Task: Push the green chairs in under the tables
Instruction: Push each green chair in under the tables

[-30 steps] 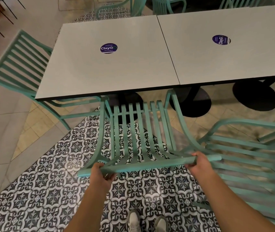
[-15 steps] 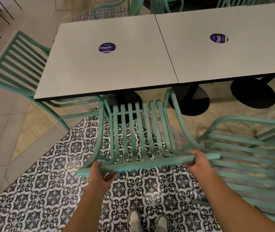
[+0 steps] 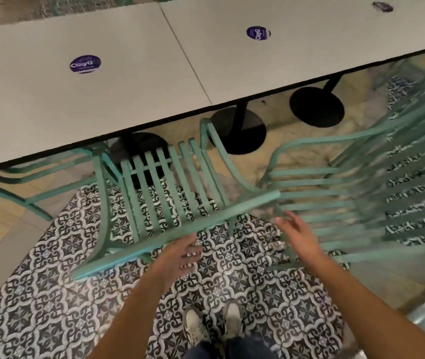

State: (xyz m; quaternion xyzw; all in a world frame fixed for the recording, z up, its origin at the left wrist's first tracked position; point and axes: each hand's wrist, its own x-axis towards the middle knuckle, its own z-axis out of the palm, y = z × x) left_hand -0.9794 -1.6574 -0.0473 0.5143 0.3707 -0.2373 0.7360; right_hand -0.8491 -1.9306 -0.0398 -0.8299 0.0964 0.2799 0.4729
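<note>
The green slatted chair (image 3: 165, 193) looks like painted metal with a smooth, matt coat. The bench (image 3: 102, 104) tops are pale, smooth and matt, each bearing a glossy purple sticker (image 3: 85, 64). The patterned floor tiles (image 3: 51, 294) shine faintly.

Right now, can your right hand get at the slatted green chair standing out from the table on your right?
Probably yes. The right hand is open and free, beside the slatted green chair on the right, whose blurred near slats lie just past the fingertips. Nothing shows between them.
</note>
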